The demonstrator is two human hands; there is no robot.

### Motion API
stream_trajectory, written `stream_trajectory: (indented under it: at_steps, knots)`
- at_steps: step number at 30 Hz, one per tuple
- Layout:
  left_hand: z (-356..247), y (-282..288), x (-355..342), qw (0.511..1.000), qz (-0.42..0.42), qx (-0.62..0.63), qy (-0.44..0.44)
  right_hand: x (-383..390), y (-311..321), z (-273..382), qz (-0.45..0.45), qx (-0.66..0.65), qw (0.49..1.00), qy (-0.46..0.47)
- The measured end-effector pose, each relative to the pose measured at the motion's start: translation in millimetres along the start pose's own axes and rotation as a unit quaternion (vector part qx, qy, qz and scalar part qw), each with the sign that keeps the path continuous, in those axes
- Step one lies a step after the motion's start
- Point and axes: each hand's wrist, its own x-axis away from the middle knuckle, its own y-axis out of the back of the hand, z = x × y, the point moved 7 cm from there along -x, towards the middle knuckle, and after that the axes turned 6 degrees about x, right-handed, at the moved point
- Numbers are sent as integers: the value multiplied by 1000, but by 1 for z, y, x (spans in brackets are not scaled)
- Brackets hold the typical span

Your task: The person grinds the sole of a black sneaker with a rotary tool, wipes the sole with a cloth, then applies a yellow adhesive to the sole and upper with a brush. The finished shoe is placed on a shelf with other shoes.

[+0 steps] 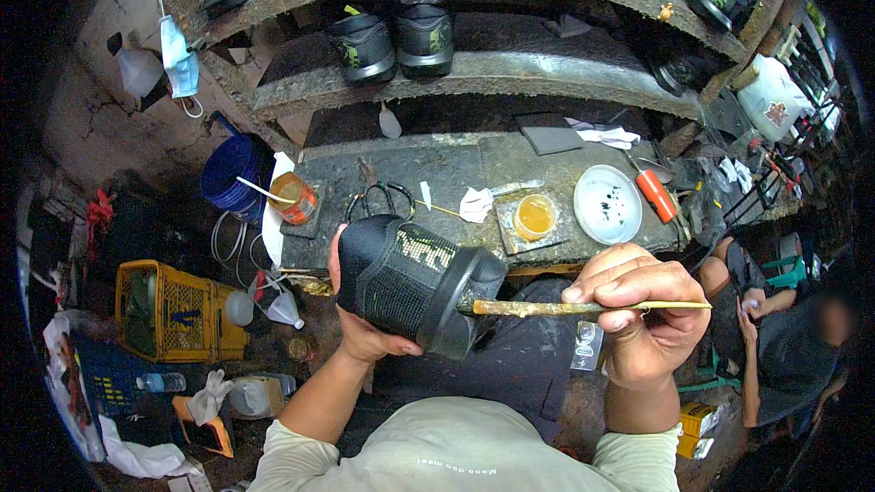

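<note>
My left hand is wrapped around a black shoe with a mesh side and a yellowish pattern. The shoe is tilted on its side, its thick black sole facing right. Between the thumb and fingers of my right hand is a thin brush with a stained, yellow-brown handle. Its tip reaches the sole; whether it presses on it I cannot tell. Just beyond, on the bench, stands a small cup of amber liquid. A white bowl with dark specks is to its right.
Scissors and an orange tub lie left on the bench. A red-handled tool is at right. Shelves above hold several shoes. A yellow crate stands left on the floor; another person sits at right.
</note>
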Motion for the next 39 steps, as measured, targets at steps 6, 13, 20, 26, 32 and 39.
stream_trajectory:
  at_steps: [6, 13, 20, 26, 32, 39]
  knots:
    - [16, 12, 10, 996, -24, -7, 83, -1, 3, -2, -22, -31, 999, 1]
    - [22, 23, 22, 996, -31, -26, 83, 8, 4, -2, -7, 13, 1000, 5]
    - [23, 29, 24, 997, -29, -35, 69, 13, 5, 8, -1, 64, 996, 57]
    - [27, 23, 23, 997, -20, -3, 80, 20, -2, 24, 21, 142, 986, 89]
    - [30, 24, 26, 996, -15, 12, 83, 22, -1, 18, 35, 122, 989, 72]
    - [32, 27, 38, 997, -10, 17, 75, 19, 1, 16, 14, 71, 996, 52]
